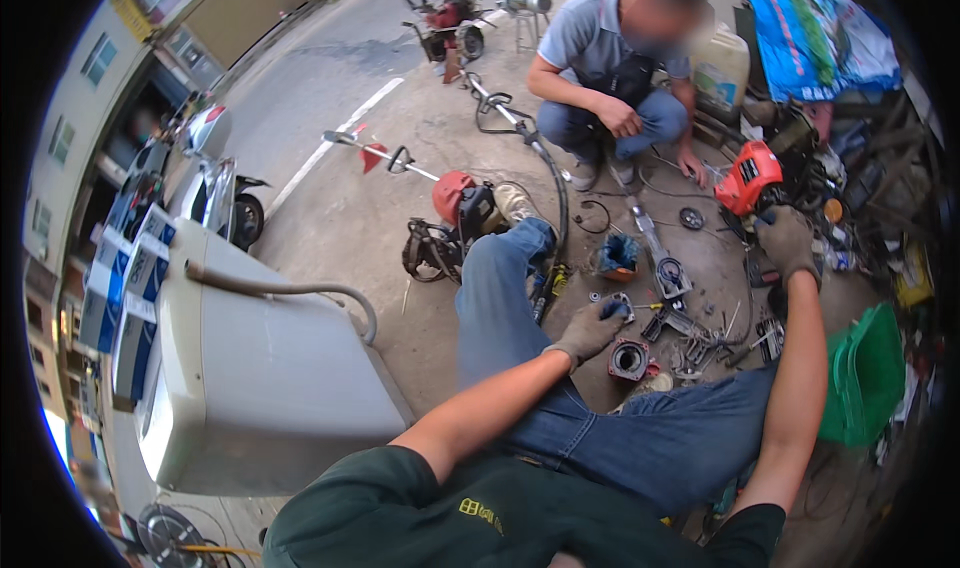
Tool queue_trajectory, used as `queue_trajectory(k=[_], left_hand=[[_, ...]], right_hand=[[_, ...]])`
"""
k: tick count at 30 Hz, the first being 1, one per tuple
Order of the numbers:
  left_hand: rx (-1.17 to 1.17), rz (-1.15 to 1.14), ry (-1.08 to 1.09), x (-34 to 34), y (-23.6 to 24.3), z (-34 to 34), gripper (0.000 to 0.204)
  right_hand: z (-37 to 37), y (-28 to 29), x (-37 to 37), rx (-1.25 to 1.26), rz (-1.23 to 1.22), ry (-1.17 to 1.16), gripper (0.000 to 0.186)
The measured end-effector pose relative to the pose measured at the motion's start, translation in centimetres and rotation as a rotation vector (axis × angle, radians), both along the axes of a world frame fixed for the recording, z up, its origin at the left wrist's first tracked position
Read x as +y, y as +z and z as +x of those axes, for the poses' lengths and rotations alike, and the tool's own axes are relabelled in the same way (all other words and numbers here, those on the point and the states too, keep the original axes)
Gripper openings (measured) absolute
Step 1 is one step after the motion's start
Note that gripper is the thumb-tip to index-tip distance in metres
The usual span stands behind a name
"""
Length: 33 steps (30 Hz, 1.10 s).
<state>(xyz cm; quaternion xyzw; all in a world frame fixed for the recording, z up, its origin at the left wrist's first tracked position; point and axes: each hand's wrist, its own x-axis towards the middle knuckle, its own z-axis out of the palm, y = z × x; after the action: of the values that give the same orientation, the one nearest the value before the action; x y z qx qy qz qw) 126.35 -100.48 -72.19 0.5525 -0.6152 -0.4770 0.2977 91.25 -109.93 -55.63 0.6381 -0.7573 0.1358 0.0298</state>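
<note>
My gloved left hand (585, 333) is low in the middle, fingers closed round a small metal part (620, 309) with something dark blue, partly hidden. Just beside it sits a round metal housing with a red flange (630, 360). My gloved right hand (785, 240) is at the right, gripping the dark lower end of an orange engine unit (750, 176). Between my hands lie a long metal shaft (655, 243), an orange container with blue lining (618, 259), a small black wheel (691, 217) and several loose metal parts (680, 328).
A person (620, 88) squats opposite, hand near a cable. A red-headed brush cutter (455, 203) and long hose lie left-centre. A white cabinet (250, 368) stands left. Green bin (860, 378), jerrycan (725, 68) and clutter line the right. A tiller (450, 18) and road (280, 78) are behind.
</note>
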Motion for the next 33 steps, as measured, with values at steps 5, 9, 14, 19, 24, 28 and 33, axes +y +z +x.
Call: queue_trajectory(k=[5, 9, 14, 19, 24, 28, 33], left_hand=[[0.531, 0.349, 0.142, 1.6, -7.1, 2.5, 0.028], [0.577, 0.358, 0.17, 0.9, -6.0, 2.2, 0.027], [0.223, -0.036, -0.168, -7.6, 12.8, 3.8, 0.034], [0.16, -0.064, -0.369, -17.9, 20.9, 4.4, 0.039], [-0.096, -0.07, -0.557, -20.8, 22.9, 1.7, 0.036], [-0.298, -0.201, -0.65, -21.6, 18.6, -0.7, 0.031], [-0.274, 0.149, -0.67, -25.0, 9.3, -1.3, 0.032]], right_hand=[[1.6, 1.4, 1.1, -0.074, 0.032, 0.002, 0.035], [0.2, 0.4, 1.0, -0.066, -0.038, 0.015, 0.031], [0.0, 0.6, 2.1, -0.024, 0.04, 0.068, 0.032], [-0.7, 0.1, 1.2, -0.004, 0.134, 0.014, 0.034], [-0.2, -0.5, -0.6, -0.049, 0.231, 0.038, 0.039], [-0.6, -2.0, -0.8, -0.04, 0.239, 0.073, 0.034], [-3.0, -6.1, 0.2, 0.017, 0.255, 0.115, 0.03]])
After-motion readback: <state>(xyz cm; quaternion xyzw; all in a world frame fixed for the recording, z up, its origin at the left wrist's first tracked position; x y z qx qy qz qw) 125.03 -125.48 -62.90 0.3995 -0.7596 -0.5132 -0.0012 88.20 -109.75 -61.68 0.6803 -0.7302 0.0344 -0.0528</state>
